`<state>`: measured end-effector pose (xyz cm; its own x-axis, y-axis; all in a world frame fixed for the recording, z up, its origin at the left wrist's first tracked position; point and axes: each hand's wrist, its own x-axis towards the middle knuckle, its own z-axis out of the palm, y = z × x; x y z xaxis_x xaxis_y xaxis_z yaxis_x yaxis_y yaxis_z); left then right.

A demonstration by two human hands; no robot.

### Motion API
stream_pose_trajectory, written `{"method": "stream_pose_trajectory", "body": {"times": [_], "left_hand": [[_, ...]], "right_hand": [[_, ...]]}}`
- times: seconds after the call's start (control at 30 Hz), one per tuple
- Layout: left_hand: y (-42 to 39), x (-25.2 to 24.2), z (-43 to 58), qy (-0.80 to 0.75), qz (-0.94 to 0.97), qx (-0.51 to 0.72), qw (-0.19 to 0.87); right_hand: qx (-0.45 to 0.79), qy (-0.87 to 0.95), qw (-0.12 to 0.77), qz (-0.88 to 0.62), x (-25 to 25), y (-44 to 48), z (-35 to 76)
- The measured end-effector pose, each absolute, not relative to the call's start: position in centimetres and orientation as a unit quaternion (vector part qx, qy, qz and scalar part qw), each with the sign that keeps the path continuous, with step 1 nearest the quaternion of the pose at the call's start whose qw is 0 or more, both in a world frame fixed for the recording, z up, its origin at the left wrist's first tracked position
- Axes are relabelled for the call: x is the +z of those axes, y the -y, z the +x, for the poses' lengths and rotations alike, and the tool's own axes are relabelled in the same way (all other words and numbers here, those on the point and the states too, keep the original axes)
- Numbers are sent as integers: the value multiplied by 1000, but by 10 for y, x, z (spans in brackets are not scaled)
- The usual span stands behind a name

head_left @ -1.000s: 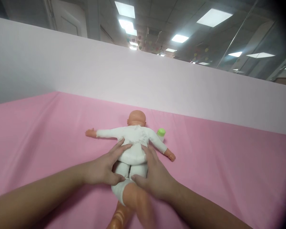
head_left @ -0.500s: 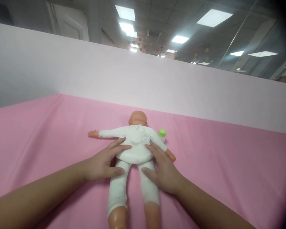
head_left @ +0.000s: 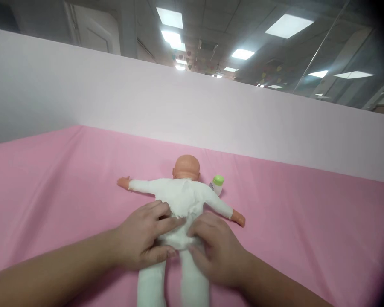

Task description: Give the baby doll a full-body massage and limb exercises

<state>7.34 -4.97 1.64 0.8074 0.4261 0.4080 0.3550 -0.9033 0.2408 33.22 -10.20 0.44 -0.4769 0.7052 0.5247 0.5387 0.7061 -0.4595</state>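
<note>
A baby doll [head_left: 183, 197] in a white bodysuit lies face down on the pink sheet [head_left: 67, 187], arms spread, head pointing away from me. My left hand [head_left: 145, 238] grips the doll's lower back and hip from the left, fingers curled onto the white cloth. My right hand [head_left: 216, 249] grips the same area from the right, fingers pressed into the cloth. The doll's legs run out of the frame at the bottom.
A small bottle with a green cap [head_left: 217, 183] lies just right of the doll's head. A tall pale partition [head_left: 192, 111] walls off the far side of the pink surface. Ceiling lights show above it.
The doll's legs went from bent up to lying straight. Both hands slid in from the doll's sides and closed together on its lower back.
</note>
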Motion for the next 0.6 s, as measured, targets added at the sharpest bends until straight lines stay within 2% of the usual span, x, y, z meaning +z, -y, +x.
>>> {"method": "stream_pose_trajectory", "body": {"times": [0.17,0.27,0.4,0.5,0.6], "left_hand": [[46,18,72,-434,865,237,86],[39,21,64,-491,835,235,80],[48,28,59,-376,875,302,24],[63,31,66,-227,930,283,60],[70,30,76,-195,948,224,113]], "right_hand": [[127,847,348,-381,4,104,330],[131,840,354,-389,3,100,333],[89,840,385,-373,5,101,335],[35,856,406,-318,7,108,331],[38,880,362,-305,6,114,323]]}}
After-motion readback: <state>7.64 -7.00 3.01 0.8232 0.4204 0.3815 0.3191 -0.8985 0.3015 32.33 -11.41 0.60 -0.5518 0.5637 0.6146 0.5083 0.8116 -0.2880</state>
